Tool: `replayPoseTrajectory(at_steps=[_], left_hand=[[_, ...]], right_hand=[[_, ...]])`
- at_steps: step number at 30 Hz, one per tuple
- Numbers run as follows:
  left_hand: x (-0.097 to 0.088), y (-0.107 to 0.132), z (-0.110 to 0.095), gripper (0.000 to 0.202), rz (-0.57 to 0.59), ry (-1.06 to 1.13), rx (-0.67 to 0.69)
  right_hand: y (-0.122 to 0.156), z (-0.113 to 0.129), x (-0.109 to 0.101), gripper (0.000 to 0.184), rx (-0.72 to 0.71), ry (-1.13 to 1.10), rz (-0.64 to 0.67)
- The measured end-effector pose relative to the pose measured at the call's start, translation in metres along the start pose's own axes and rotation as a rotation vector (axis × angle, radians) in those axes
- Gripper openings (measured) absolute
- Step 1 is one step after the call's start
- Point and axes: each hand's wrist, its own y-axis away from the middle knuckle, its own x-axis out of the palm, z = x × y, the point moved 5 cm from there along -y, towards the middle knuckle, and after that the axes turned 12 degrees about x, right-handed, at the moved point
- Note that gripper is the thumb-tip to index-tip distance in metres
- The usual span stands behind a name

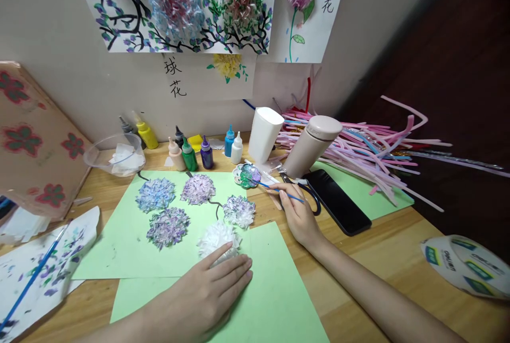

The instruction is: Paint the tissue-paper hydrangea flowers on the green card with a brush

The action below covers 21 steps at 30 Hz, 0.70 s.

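Observation:
My left hand lies flat, fingers stretched out, its fingertips on the near edge of a white paper pompom flower. That flower sits on a light green sheet. Pinched in my right hand is a thin blue paintbrush, its tip in a small flower-shaped paint palette with green and purple paint. Above and left of the white flower are a blue flower, two purple ones and a pale violet one.
Several paint bottles line the wall side, with a clear bowl at left. A white cup, a tumbler, scissors, a phone and pipe cleaners crowd the right. Another brush rests on stained paper.

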Motion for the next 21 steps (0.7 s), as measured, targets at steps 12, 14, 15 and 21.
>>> replayPoseTrajectory(at_steps=[12, 14, 15, 21], left_hand=[[-0.0041, -0.0044, -0.0006, 0.036, 0.039, -0.043, 0.016], [-0.0038, -0.0044, -0.0005, 0.036, 0.039, -0.044, 0.018], [-0.0035, -0.0042, -0.0004, 0.036, 0.039, -0.045, 0.018], [-0.0027, -0.0035, 0.0005, 0.036, 0.030, -0.048, 0.019]], right_hand=[[-0.0008, 0.0007, -0.0002, 0.029, 0.004, 0.021, 0.006], [-0.0005, 0.0014, 0.0001, 0.029, -0.010, 0.025, 0.017], [-0.0003, 0.0016, 0.0001, 0.029, -0.015, 0.024, 0.016], [-0.0011, -0.0012, 0.0010, 0.029, 0.018, 0.017, 0.009]])
